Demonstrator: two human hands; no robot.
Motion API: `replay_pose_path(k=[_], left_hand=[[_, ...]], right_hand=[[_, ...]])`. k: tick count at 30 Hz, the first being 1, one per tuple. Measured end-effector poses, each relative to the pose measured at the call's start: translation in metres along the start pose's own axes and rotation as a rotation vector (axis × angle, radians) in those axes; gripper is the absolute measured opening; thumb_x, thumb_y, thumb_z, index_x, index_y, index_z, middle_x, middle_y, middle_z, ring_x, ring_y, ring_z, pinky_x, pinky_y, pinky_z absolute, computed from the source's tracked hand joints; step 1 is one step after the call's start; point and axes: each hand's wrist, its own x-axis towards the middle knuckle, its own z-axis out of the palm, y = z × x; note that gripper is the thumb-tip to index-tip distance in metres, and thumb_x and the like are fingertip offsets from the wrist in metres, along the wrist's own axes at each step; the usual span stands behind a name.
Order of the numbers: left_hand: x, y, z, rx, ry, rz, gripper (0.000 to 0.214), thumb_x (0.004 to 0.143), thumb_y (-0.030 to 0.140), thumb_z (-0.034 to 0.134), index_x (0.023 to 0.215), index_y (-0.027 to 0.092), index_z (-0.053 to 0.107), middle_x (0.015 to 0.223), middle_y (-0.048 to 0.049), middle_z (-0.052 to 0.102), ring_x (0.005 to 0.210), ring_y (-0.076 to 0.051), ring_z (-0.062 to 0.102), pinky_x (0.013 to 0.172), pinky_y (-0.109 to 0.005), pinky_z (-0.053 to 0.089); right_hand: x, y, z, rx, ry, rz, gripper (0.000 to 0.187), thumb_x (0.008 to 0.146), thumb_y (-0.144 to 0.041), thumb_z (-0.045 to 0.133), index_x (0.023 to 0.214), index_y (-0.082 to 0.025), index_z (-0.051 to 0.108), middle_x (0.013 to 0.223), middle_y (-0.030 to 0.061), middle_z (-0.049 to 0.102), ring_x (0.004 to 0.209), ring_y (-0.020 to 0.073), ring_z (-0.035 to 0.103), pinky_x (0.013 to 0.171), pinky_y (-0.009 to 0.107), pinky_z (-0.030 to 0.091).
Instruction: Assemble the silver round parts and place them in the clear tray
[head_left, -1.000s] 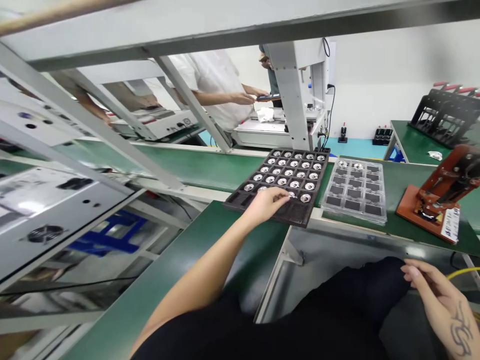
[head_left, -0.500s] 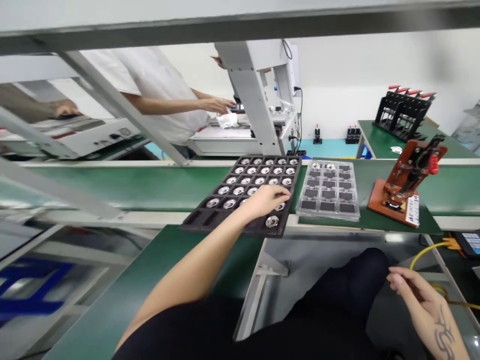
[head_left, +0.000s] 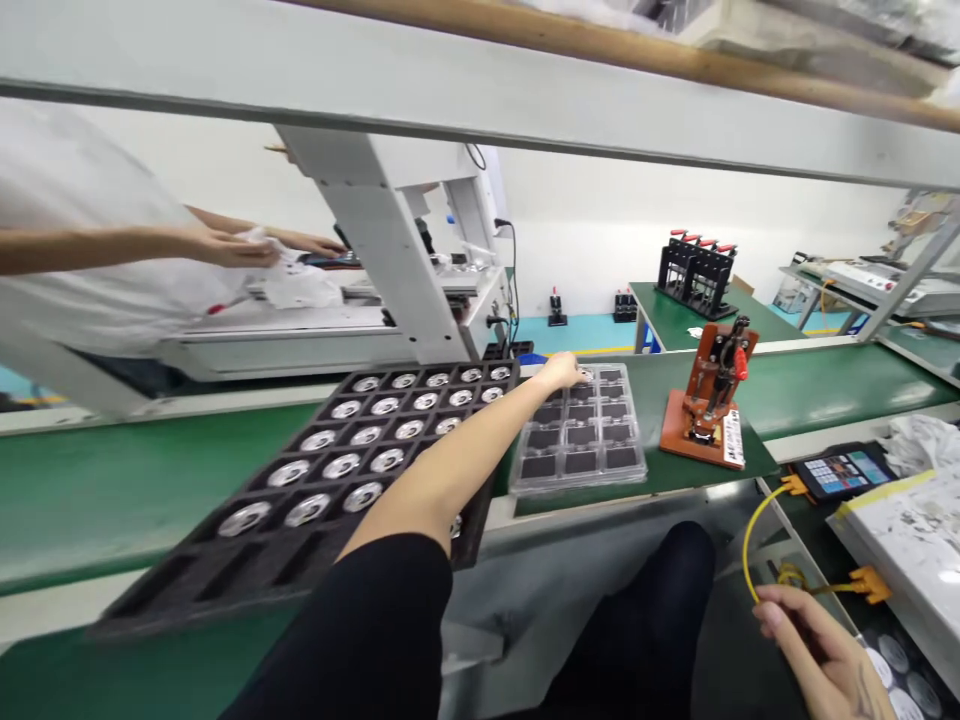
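Observation:
My left hand [head_left: 564, 371] reaches out over the far left corner of a clear plastic tray [head_left: 630, 462] with dark square pockets. Its fingers are pinched together, and what they hold is hidden. To the left lies a black foam tray [head_left: 187, 590] with several round silver parts [head_left: 342, 465] in its pockets; my forearm crosses its right edge. My right hand [head_left: 814, 650] rests low at the bottom right by my lap, fingers loosely apart, next to a yellow cable [head_left: 752, 530].
An orange toggle-clamp jig [head_left: 709, 400] stands right of the clear tray on the green belt [head_left: 825, 385]. A keypad device [head_left: 844, 470] and a white sheet [head_left: 911, 525] lie at the right. Another person's arms [head_left: 150, 245] work at a white machine [head_left: 390, 250] behind the belt.
My left hand left the black tray and moved right to the far end of the clear tray. The view swung right and closer. My right hand stayed low.

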Motion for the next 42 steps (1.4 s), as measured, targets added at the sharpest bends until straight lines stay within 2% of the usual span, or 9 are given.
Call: replay_pose_path(k=[4,7,12,15,18,26,33,38,42], left_hand=[[-0.016,0.018,-0.009,-0.055,0.075,0.094,0.023,0.102,0.035,0.073,0.112,0.014,0.072,0.111,-0.0082,0.075,0.100,-0.023,0.073,0.091,-0.042,0.062],[-0.045,0.059,-0.008,-0.147,0.123,0.289,0.009,0.097,0.025,0.073,0.095,0.017,0.069,0.089,-0.0058,0.075,0.088,-0.023,0.073,0.083,-0.036,0.060],[-0.121,0.159,0.013,-0.392,0.095,0.923,0.013,0.095,0.009,0.061,0.095,0.021,0.067,0.105,-0.0059,0.076,0.100,-0.020,0.074,0.090,-0.032,0.060],[-0.156,0.211,0.027,-0.514,0.136,1.379,0.017,0.104,0.011,0.055,0.105,0.023,0.067,0.107,-0.0092,0.076,0.100,-0.020,0.075,0.088,-0.032,0.062],[-0.171,0.248,0.037,-0.473,0.207,1.567,0.016,0.108,0.016,0.053,0.114,0.024,0.066,0.111,-0.0110,0.077,0.100,-0.021,0.076,0.087,-0.032,0.063],[-0.183,0.313,0.064,-0.511,0.217,1.751,0.020,0.108,0.011,0.051,0.119,0.023,0.061,0.111,-0.0103,0.075,0.105,-0.023,0.075,0.091,-0.035,0.064],[-0.158,0.413,0.088,-0.565,-0.235,1.560,0.052,0.103,0.032,0.064,0.151,0.022,0.047,0.144,-0.0175,0.062,0.124,-0.029,0.068,0.107,-0.045,0.058],[-0.114,0.517,0.109,-0.334,-0.467,1.424,0.058,0.092,0.039,0.074,0.144,0.016,0.061,0.156,-0.0199,0.059,0.146,-0.036,0.055,0.123,-0.048,0.044],[-0.094,0.562,0.126,-0.234,-0.626,1.465,0.052,0.076,0.041,0.087,0.123,0.021,0.078,0.141,-0.0116,0.075,0.131,-0.035,0.069,0.111,-0.039,0.052]], right_hand=[[-0.005,0.002,-0.010,0.015,0.084,0.002,0.052,0.086,-0.072,0.076,0.106,-0.026,0.087,0.095,0.0072,0.085,0.086,0.0247,0.083,0.078,0.020,0.067],[-0.005,-0.020,-0.014,0.045,0.147,-0.062,0.054,0.092,-0.074,0.069,0.102,-0.024,0.087,0.086,0.0085,0.083,0.077,0.0240,0.081,0.073,0.024,0.067],[0.007,-0.075,-0.017,0.113,0.239,-0.215,0.051,0.105,-0.065,0.057,0.096,-0.022,0.083,0.081,0.0081,0.078,0.070,0.0204,0.073,0.067,0.028,0.062],[0.016,-0.100,-0.024,0.160,0.310,-0.315,0.047,0.099,-0.060,0.071,0.126,-0.022,0.076,0.101,0.0094,0.079,0.077,0.0210,0.073,0.069,0.032,0.063],[0.017,-0.112,-0.038,0.166,0.324,-0.377,0.054,0.094,-0.053,0.080,0.138,-0.023,0.068,0.101,0.0067,0.075,0.075,0.0183,0.069,0.067,0.032,0.060],[-0.008,-0.102,-0.079,0.155,0.464,-0.248,0.039,0.088,-0.045,0.084,0.117,-0.020,0.075,0.073,-0.0034,0.061,0.062,0.0138,0.056,0.060,0.028,0.051],[-0.046,-0.076,-0.144,-0.035,0.799,-0.089,0.046,0.082,-0.053,0.085,0.109,-0.018,0.074,0.069,-0.0025,0.059,0.062,0.0160,0.053,0.059,0.030,0.048],[-0.076,-0.078,-0.181,-0.151,0.977,-0.037,0.053,0.082,-0.062,0.083,0.110,-0.019,0.073,0.071,-0.0013,0.058,0.064,0.0172,0.053,0.060,0.031,0.048],[-0.101,-0.076,-0.191,-0.206,1.026,-0.006,0.056,0.085,-0.064,0.081,0.117,-0.019,0.073,0.073,-0.0004,0.060,0.066,0.0181,0.056,0.061,0.031,0.051]])
